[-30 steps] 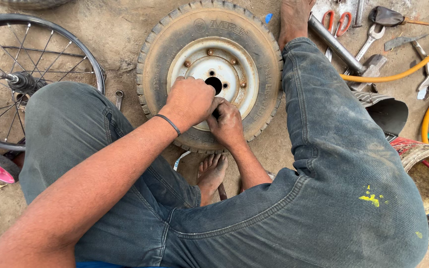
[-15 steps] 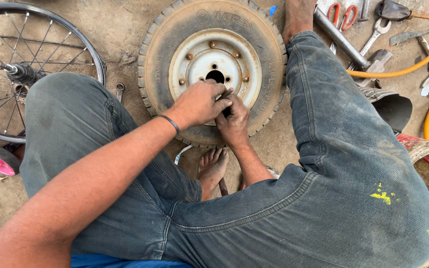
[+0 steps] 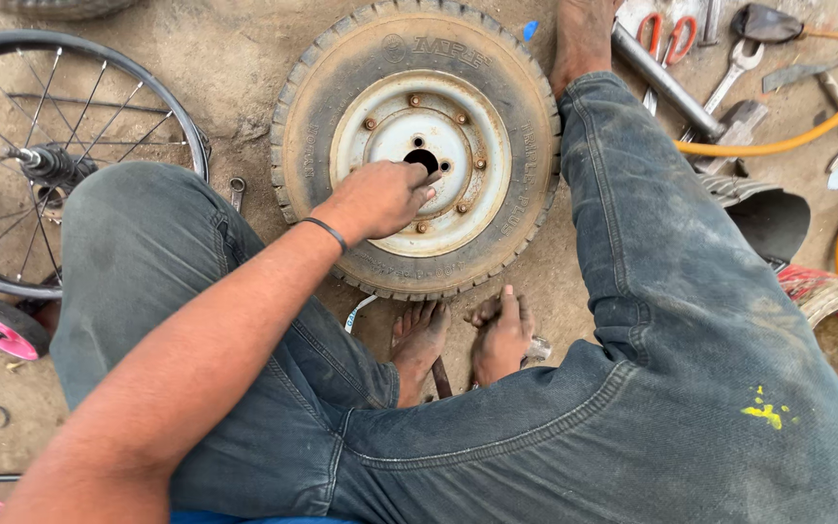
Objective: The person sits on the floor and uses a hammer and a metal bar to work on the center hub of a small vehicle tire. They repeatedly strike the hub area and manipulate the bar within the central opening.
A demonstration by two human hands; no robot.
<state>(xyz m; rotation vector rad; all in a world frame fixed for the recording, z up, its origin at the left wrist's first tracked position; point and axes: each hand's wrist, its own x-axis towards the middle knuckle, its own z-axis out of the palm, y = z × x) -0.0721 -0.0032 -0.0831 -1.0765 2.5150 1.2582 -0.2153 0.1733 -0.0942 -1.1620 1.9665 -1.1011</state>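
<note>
While resting flat on the dirt floor, small wheel (image 3: pixel 417 147) with thick tyre: probably heavy and stiff, best taken by the tyre edge. Left hand (image 3: pixel 377 199) loosely open, fingertips at its hub hole. Right hand (image 3: pixel 502 335) below the wheel, closed on something, cannot tell what.

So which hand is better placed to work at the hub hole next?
Left. The left hand lies on the wheel, fingers at the hub hole; the right hand is down by the foot, off the wheel.
</note>
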